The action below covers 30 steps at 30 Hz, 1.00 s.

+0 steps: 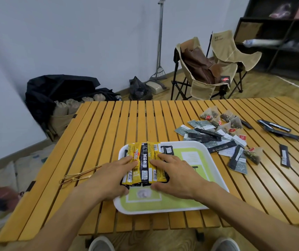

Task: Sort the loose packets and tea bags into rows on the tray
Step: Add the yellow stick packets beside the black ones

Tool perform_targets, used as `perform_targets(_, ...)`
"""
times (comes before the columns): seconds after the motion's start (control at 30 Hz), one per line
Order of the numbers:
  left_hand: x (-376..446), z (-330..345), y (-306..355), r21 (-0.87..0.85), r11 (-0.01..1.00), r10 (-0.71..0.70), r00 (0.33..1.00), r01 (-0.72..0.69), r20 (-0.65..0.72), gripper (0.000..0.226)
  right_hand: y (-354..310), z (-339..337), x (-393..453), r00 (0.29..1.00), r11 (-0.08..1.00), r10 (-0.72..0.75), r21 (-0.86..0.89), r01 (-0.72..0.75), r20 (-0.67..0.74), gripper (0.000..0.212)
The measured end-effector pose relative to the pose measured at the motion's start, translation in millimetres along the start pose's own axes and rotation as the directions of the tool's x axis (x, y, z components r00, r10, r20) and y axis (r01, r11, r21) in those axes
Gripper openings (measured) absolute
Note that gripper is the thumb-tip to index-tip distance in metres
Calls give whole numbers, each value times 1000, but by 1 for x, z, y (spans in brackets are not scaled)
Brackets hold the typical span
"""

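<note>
A white and green tray (190, 201) lies on the slatted wooden table (109, 127). On its left part sits a row of yellow and black stick packets (144, 160). My left hand (109, 176) presses the row from the left and my right hand (174, 173) from the right, fingers spread flat on the packets. A smaller black packet (168, 150) lies on the tray just right of the row. To the right of the tray is a loose heap of grey sachets and black sticks (210, 134) with pyramid tea bags (223, 118).
More black stick packets (279, 129) and a single one (285, 157) lie far right. Gold tongs (76, 177) rest on the table left of the tray. Folding chairs (208, 69) and dark bags (60, 95) stand on the floor beyond the table.
</note>
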State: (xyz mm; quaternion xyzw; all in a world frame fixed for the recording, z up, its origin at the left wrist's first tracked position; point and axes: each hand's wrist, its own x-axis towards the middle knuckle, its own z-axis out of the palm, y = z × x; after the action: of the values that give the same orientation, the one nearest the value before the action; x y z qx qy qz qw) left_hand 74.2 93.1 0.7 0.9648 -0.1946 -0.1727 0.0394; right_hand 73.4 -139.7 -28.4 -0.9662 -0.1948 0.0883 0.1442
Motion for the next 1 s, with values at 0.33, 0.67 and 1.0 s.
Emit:
perform_targets(0.33, 10, 6, -6, 55, 998, 21, 995, -16, -93, 90, 3, -3, 3, 1000, 1000, -10, -1, 10, -7, 77)
perform_targets(0.67, 8, -3, 4, 50, 999, 8, 997, -5, -76, 91, 6, -4, 1, 999, 998, -20, 64, 21, -25, 75)
perform_targets(1.0, 98, -36, 126, -143, 963, 152, 894, -230, -421, 25, 109, -66, -40, 902, 953, 302, 95, -286, -309, 24)
